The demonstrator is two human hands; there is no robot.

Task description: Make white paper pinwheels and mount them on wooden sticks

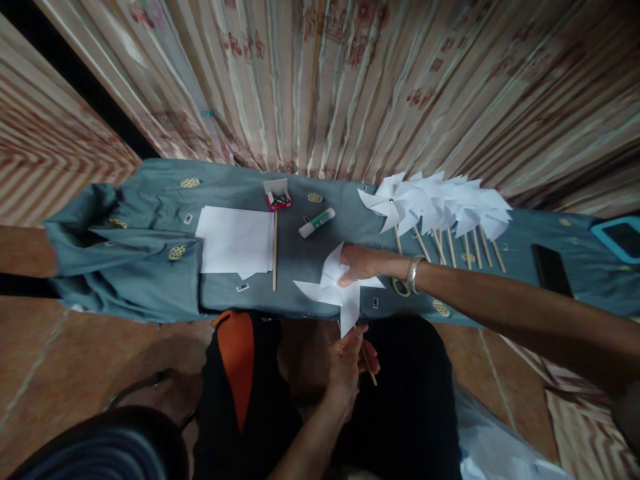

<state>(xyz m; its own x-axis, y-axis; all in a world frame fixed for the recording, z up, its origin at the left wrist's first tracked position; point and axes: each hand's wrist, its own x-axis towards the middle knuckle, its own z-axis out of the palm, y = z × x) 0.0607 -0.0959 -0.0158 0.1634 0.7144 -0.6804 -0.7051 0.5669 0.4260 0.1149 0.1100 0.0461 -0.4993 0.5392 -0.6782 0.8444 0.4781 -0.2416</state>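
A white paper pinwheel (350, 303) is held between my two hands at the table's front edge. My left hand (345, 363) is closed around its wooden stick (370, 370) below the blades, over my lap. My right hand (357, 261), with a silver bangle at the wrist, pinches the paper near the pinwheel's middle from above; its fingertips are partly hidden. Behind it on the right lies an overlapping row of several finished-looking white pinwheels (440, 203), their sticks pointing toward me. Under my right wrist, the yellow-green handle of what looks like scissors (400, 287) shows in part.
A grey-green cloth (295, 267) covers the narrow table. Left of my hands lie white paper sheets (235, 240), a loose wooden stick (275, 250), an open red box of small metal pins (278, 197) and a glue stick (317, 223). A dark phone (551, 270) and a blue-framed object (620, 239) lie right.
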